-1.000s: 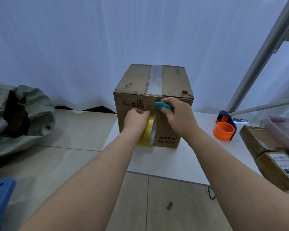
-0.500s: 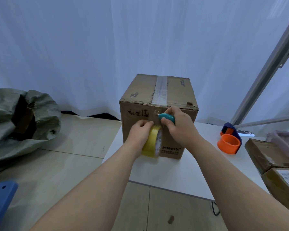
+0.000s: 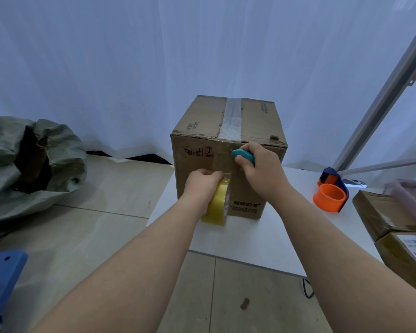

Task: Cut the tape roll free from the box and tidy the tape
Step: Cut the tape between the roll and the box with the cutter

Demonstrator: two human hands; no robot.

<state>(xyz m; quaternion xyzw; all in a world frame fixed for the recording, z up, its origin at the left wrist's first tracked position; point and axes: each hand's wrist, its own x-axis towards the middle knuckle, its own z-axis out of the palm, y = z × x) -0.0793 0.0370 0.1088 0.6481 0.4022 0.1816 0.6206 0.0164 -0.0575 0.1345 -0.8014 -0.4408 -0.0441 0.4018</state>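
Right hand [image 3: 262, 169] grip is closed around a small teal plastic cutter [image 3: 243, 155], its tip pressed against the front face of the brown cardboard box [image 3: 247, 188], just below the top edge, where clear tape runs down from the lid. Left hand [image 3: 202, 186] grip is closed on the upper rim of a yellow roll of packing tape [image 3: 217, 207]; fingers curl over the top of the roll, thumb side toward the box. Roll stands on edge, its flat side against the lower front face of the box, its bottom at or just above the white counter [image 3: 257, 236]; contact there cannot be told. A strip of clear tape [image 3: 231, 118] lies along the top seam of the box and folds over onto the front face; between cutter and roll the tape shows only as a faint sheen. Box sits upright near the counter's left rear corner. To the right on the counter: an orange and blue tape dispenser [image 3: 332, 195], well apart from the box, and two flat cardboard parcels [image 3: 394, 227] at the right edge. A green woven sack [image 3: 29, 164] lies on the tiled floor to the left.
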